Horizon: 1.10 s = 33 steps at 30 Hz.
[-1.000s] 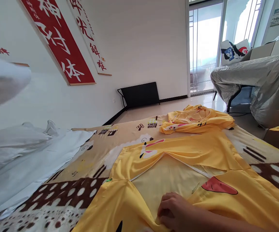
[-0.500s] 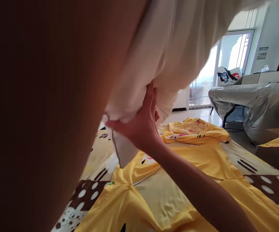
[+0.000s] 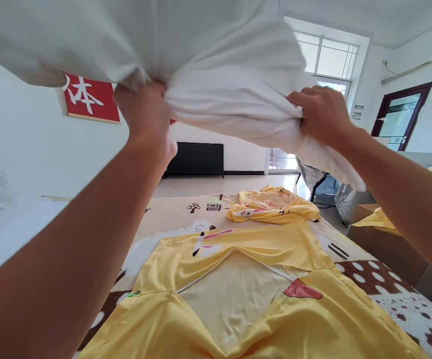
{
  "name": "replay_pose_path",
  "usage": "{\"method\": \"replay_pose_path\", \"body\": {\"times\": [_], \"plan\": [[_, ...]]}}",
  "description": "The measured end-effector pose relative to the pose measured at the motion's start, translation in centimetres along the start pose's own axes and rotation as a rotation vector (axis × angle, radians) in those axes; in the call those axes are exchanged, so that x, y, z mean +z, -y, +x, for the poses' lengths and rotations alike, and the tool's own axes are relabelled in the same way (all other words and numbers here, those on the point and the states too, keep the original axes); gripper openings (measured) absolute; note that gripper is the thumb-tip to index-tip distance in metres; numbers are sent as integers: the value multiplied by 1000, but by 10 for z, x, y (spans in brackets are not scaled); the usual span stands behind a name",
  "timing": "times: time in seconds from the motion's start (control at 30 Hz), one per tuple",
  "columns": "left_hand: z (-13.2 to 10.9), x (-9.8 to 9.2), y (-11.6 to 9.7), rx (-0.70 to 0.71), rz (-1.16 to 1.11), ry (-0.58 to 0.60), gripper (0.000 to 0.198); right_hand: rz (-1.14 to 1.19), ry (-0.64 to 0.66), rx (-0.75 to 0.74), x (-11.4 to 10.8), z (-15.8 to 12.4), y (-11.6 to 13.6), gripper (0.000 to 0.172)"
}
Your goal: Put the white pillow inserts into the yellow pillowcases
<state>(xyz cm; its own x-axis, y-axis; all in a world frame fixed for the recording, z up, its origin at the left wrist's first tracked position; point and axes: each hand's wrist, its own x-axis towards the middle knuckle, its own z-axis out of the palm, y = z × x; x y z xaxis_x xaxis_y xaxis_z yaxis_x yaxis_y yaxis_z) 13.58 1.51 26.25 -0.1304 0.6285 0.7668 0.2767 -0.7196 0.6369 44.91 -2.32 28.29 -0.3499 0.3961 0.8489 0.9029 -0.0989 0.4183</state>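
A thick white quilt [image 3: 231, 65] hangs in the air across the top of the head view, its upper part cut off by the frame. My left hand [image 3: 144, 112] is closed on its lower edge left of centre. On the right, my right hand [image 3: 323, 112] grips the same quilt, and a bunched corner droops below that hand. Under both arms a yellow duvet cover [image 3: 156, 319] with cartoon prints lies spread out, its middle opening gaping and showing a pale yellow inside [image 3: 234, 294].
A patterned blanket [image 3: 365, 279] lies beneath the cover. Bunched yellow fabric [image 3: 272, 204] sits at its far end. Right of it stands a cardboard box [image 3: 388, 249] with yellow cloth over it. Beyond are a black panel [image 3: 195, 159] and a red wall hanging [image 3: 92, 99].
The quilt has risen and spread across the upper view. My left hand now shows gripping it, and my right hand has moved up and right, closing on the fabric. The view has tilted up.
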Motion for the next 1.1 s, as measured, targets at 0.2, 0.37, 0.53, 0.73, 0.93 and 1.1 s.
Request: {"method": "replay_pose_path", "body": {"times": [0.2,0.37,0.53,0.73,0.93,1.1], "plan": [[-69,11,33,-127,-452,126,60,-108,68,93,-6,-2,-20,57],[-102,11,64,-346,-479,494,49,-20,126,62,2,-3,-2,54],[-123,5,106,-407,-476,796,44,-115,47,113,0,-5,-8,59],[-173,0,210,-902,-588,961,54,-218,-159,244,0,-11,-29,66],[-183,41,229,-1122,-740,579,60,-310,-142,240,21,-11,-19,54],[-192,72,205,-1238,-929,434,48,-351,-141,214,36,-14,-3,31]]}}
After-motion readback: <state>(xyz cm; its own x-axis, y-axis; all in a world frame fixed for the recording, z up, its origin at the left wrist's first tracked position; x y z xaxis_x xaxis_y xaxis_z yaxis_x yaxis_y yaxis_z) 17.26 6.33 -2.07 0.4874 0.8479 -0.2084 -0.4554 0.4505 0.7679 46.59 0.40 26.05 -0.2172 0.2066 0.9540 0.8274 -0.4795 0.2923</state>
